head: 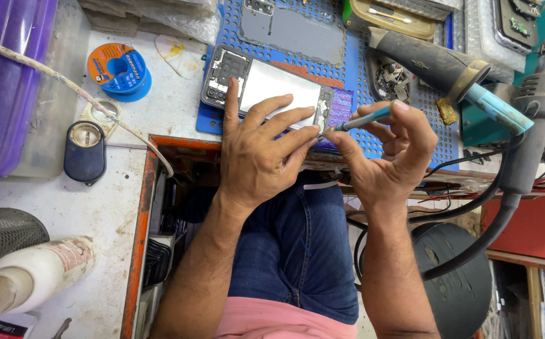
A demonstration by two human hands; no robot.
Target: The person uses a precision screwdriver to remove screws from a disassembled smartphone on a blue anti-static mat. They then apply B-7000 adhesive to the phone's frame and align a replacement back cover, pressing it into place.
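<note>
Hands (256, 157) (388, 157) work above cluttered white bench (90, 201), blue mat (360, 69).

Upper centre of the frame: we see both hands, left (256, 154) and right (388, 157), crowding the opened phone (272, 85) on the blue perforated mat (360, 75). Approach from the right is blocked by the hot-air handle (438, 63) and a grey tool stand (539, 107) with black cables (473, 207). To the left, the solder spool (120, 70), a dark round-faced device (85, 150) and a frayed cord (65, 85) leave bare surface (96, 207) between them. Lower left holds a white bottle (31, 273).
</note>
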